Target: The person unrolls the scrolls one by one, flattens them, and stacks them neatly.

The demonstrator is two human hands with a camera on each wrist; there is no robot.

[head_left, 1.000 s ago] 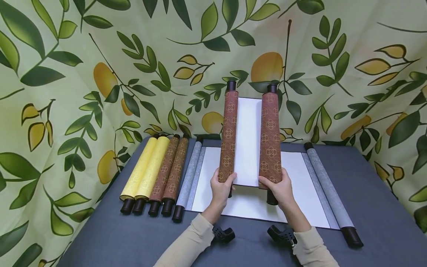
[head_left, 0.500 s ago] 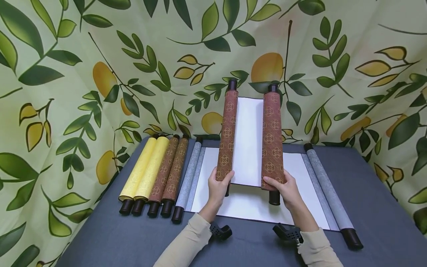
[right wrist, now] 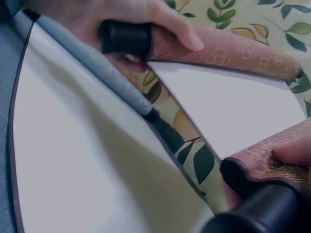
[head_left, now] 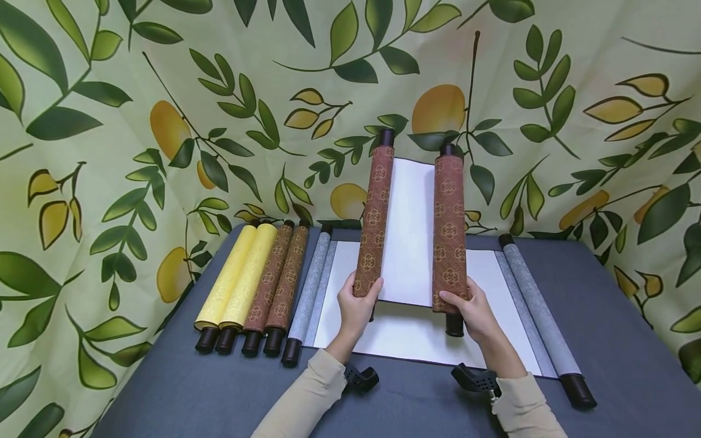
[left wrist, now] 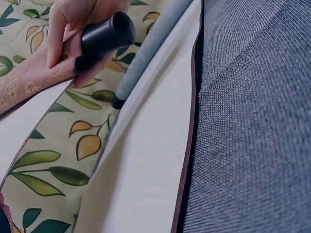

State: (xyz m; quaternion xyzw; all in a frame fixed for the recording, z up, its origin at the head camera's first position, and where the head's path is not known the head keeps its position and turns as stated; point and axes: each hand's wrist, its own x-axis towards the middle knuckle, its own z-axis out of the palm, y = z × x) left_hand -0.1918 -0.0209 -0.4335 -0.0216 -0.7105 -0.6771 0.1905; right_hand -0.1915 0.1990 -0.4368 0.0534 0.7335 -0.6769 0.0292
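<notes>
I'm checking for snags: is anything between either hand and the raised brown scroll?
Nothing visible: the left hand and right hand both grip the raised brown scroll directly. The unrolled grey scroll lies below, apart from it, on the table.

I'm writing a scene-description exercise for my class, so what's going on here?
A person holds a partly opened brown patterned scroll above the table. The left hand grips one roll near its lower end, the right hand the other, with a white strip showing between. Below, a gray scroll lies unrolled, white side up. To its left, two yellow rolls and two brown rolls lie side by side.
</notes>
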